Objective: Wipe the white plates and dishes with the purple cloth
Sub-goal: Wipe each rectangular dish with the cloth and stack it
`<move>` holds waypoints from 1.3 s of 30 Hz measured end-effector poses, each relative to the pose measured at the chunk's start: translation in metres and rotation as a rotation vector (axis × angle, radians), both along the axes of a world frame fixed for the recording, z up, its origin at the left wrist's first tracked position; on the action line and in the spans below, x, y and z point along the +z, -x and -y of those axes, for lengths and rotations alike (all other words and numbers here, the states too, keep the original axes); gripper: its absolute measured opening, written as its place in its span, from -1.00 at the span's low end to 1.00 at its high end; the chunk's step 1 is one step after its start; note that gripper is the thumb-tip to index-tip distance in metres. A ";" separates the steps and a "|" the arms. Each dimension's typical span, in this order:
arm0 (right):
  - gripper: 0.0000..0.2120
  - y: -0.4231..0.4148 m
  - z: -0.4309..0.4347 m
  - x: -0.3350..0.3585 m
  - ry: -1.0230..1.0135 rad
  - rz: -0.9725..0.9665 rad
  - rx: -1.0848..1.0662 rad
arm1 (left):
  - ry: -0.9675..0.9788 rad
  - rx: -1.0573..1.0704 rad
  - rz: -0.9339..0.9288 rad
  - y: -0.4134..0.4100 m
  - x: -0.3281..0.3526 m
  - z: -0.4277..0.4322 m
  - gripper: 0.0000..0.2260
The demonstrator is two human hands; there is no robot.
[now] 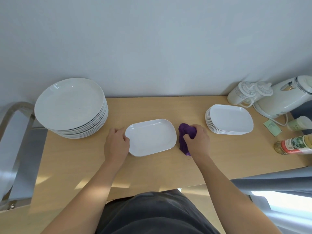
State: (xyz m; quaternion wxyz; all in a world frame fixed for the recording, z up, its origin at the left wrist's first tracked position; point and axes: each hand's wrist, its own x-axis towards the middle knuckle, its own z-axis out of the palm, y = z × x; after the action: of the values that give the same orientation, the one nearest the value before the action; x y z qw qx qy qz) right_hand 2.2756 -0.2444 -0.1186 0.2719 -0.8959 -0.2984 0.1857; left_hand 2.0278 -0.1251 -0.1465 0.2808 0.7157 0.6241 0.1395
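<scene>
A white rectangular dish [152,136] lies flat in the middle of the wooden table [70,162]. My left hand [116,143] grips its left edge. Just right of the dish, my right hand [197,141] is closed on the bunched purple cloth [184,138], which rests on the table beside the dish without touching its inside. A tall stack of round white plates [70,105] stands at the back left. A stack of white rectangular dishes [230,120] sits at the back right.
At the far right stand a white electric kettle [285,98], two lidded white mugs [248,93], a small jar [299,123], a paper slip [272,125] and a bottle lying on its side [293,145]. A metal chair frame [15,149] is at the left. The wall runs behind.
</scene>
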 end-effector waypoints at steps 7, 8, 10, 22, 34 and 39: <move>-0.72 0.000 0.022 0.008 -0.150 -0.200 -0.033 | -0.099 -0.279 0.074 -0.053 0.019 0.024 -0.75; -0.73 -0.001 0.024 0.008 -0.157 -0.218 -0.039 | -0.070 -0.353 0.065 -0.063 0.019 0.031 -0.74; -0.74 -0.004 0.029 0.007 -0.177 -0.256 -0.052 | -0.010 -0.468 -0.003 -0.081 0.018 0.043 -0.68; -0.73 -0.041 0.049 0.011 -0.172 -0.383 0.126 | 0.021 -0.508 -0.451 -0.148 0.005 0.080 -0.61; -0.74 -0.071 0.050 0.009 -0.204 -0.414 0.298 | 0.060 -0.516 -0.649 -0.167 -0.002 0.093 -0.53; -0.74 -0.078 0.052 0.010 -0.219 -0.427 0.349 | 0.090 -0.475 -0.599 -0.165 -0.003 0.102 -0.55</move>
State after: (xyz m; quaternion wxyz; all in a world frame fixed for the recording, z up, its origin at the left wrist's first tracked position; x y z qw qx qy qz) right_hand 2.3537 -0.2968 -0.1088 0.3874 -0.7369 -0.4022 0.3809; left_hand 2.1931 -0.2276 -0.1497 0.1415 0.8363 0.5010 -0.1722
